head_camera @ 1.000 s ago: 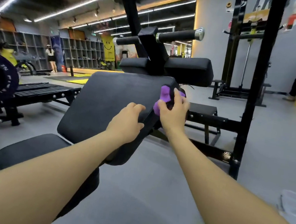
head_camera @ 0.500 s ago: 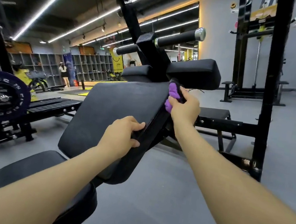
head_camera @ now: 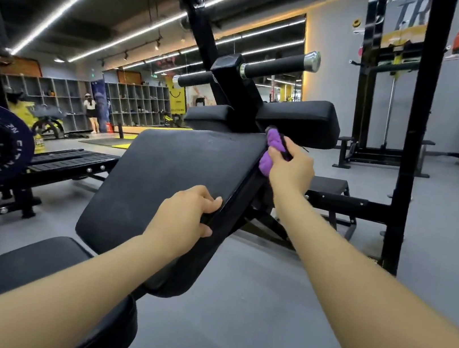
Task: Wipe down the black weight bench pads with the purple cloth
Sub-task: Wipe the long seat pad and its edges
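Cloth: our right hand (head_camera: 291, 169) grips the bunched purple cloth (head_camera: 270, 154) and has slid it up the right edge of the back pad (head_camera: 173, 183) to its top corner
Left hand: our left hand (head_camera: 183, 217) still clamps the same edge lower down, steadying the bench
Meaning: we judge this edge nearly wiped; the seat pad (head_camera: 37, 273) and upper pads (head_camera: 299, 115) likely remain

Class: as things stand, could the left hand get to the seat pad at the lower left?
Probably yes: the left hand grips the back pad edge, and the seat pad lies just below its forearm, nothing between.
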### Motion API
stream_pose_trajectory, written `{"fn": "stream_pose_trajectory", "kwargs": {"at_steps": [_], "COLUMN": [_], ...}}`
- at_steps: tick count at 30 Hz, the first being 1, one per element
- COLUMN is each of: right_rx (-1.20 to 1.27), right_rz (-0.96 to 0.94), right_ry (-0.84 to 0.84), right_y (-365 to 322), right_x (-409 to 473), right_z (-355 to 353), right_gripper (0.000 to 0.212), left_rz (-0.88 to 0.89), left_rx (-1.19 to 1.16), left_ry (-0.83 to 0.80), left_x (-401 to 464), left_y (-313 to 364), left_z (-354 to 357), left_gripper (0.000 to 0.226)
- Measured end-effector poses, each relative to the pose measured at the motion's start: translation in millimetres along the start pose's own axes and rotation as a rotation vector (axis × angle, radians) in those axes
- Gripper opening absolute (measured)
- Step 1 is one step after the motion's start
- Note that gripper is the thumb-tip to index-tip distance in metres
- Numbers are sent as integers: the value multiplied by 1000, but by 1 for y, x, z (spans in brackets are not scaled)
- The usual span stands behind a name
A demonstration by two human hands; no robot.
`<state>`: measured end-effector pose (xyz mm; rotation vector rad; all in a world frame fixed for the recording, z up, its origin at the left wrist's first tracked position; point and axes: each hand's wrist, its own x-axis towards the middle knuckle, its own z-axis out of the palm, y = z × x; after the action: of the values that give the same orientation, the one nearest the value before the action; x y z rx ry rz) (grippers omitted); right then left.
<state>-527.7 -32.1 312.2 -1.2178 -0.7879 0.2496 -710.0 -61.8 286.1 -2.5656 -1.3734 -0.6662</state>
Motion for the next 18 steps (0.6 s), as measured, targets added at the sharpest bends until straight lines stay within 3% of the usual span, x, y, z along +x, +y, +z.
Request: {"fn": "stream_pose_trajectory", "kwargs": {"at_steps": [3, 9, 13, 18], "right_rx": [-66, -208, -193, -197], "right_rz": [17, -89, 2, 98], "right_ry": [9, -75, 57, -6], "right_y": [1, 30, 8, -3], "right_x": [-2, -83, -13, 25], "right_z": [5, 5, 17, 12], "right_gripper": [32, 40, 30, 18], "left_rz": [7, 18, 29, 41], "left_rx": [-11, -19, -28, -52], "left_ry": [23, 40, 22, 36], "left_x": [-3, -4, -2, -2], "left_y": [-1, -1, -3, -5], "left_z": [3, 2, 3, 6], "left_gripper": [58, 57, 59, 59]}}
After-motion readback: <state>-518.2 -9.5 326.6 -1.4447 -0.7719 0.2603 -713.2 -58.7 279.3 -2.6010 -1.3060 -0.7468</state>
